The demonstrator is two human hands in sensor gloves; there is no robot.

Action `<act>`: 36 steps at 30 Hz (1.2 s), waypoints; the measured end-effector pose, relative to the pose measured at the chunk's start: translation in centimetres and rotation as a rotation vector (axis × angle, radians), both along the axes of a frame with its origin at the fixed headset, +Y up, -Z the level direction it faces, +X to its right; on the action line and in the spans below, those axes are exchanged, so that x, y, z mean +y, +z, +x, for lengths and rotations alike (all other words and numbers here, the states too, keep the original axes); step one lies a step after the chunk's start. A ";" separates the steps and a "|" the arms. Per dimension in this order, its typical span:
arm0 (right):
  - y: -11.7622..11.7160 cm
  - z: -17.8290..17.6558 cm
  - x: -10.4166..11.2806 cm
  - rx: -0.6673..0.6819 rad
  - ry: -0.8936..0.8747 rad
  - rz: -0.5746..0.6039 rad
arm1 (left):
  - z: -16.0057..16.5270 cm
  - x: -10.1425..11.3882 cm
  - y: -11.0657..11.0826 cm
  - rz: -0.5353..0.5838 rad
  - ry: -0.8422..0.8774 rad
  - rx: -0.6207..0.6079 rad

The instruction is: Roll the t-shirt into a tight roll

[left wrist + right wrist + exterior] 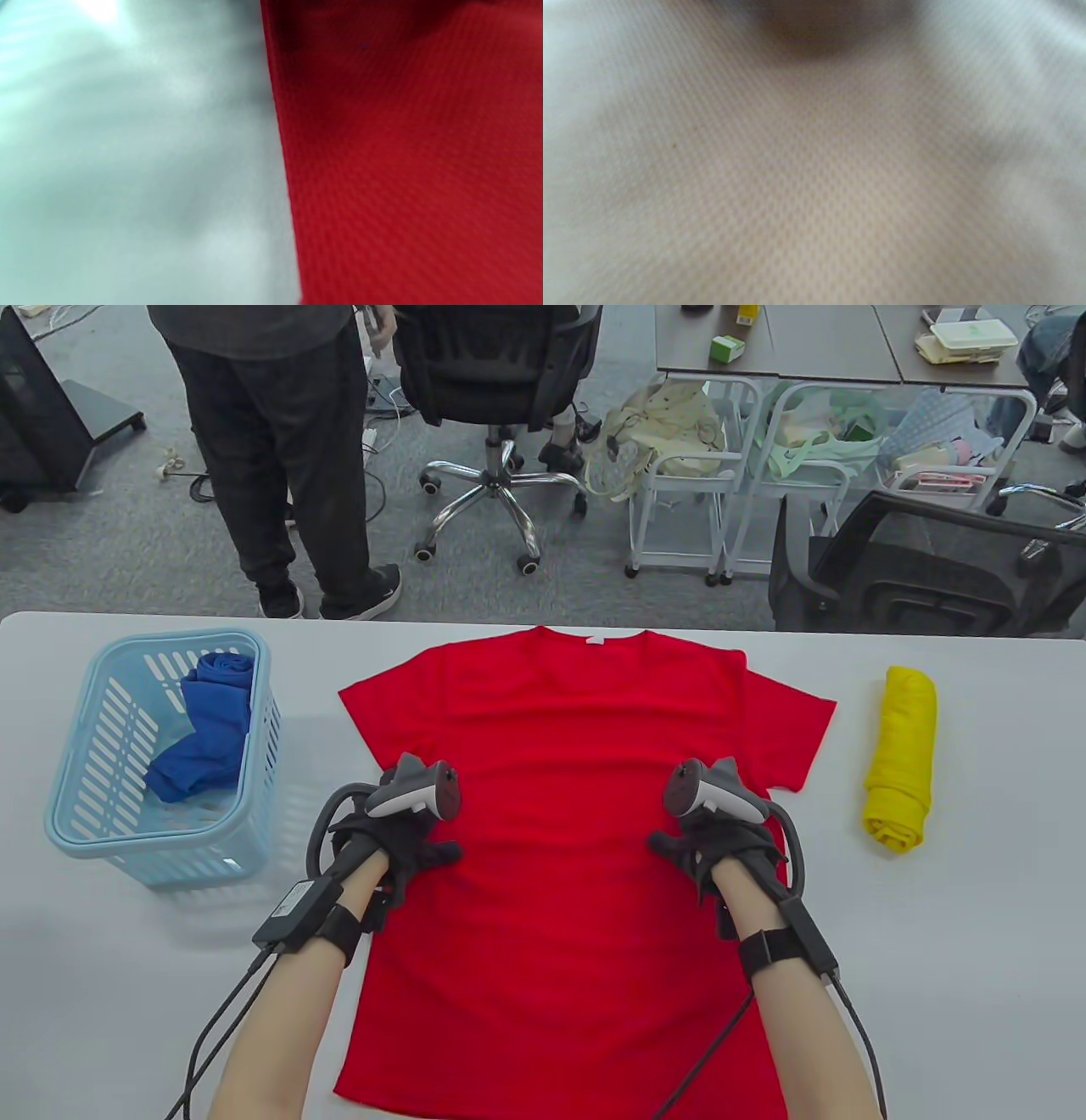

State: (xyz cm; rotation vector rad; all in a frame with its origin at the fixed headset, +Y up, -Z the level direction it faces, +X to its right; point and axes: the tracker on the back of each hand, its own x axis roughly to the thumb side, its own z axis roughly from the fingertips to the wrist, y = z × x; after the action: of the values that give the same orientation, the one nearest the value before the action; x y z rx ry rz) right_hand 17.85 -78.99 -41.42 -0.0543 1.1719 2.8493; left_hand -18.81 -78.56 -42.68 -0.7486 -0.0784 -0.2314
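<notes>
A red t-shirt [577, 746] lies spread flat on the white table [976, 942], collar at the far side and hem toward me. My left hand [394, 844] rests on the shirt's left side edge at mid-height, thumb pointing inward. My right hand [717, 844] rests on the right side edge just below the sleeve, thumb also inward. The trackers hide most of the fingers; neither hand has cloth bunched in it. The blurred left wrist view shows the shirt's edge [415, 169] against the table. In the right wrist view I see only washed-out mesh fabric close up.
A light blue basket [76, 831] stands at the left with a blue garment [208, 729] in it. A rolled yellow garment [901, 759] lies at the right. Beyond the far edge are a standing person [280, 458] and office chairs [496, 390].
</notes>
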 end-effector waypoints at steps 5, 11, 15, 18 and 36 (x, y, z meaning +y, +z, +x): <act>-0.6 0.6 0.0 -0.022 -0.025 -0.013 | 0.6 0.6 -0.5 0.031 -0.013 -0.011; 0.2 -0.3 1.0 -0.006 -0.050 0.030 | -0.4 2.3 -0.9 0.125 -0.014 0.011; 2.0 -2.4 2.4 0.080 -0.086 0.081 | -1.9 2.9 -2.2 0.128 -0.022 0.068; 3.3 -3.8 2.5 0.134 -0.075 0.069 | -2.9 2.8 -3.2 0.105 0.002 0.121; 5.5 -3.8 1.7 0.119 0.096 0.038 | -4.0 2.9 -6.7 0.141 -0.050 0.103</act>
State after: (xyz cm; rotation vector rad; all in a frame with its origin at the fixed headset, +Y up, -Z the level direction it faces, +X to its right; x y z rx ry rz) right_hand 14.00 -77.29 -35.97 0.0639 1.1662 2.9947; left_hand -22.84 -75.61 -49.34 -0.6216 0.0546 -0.2433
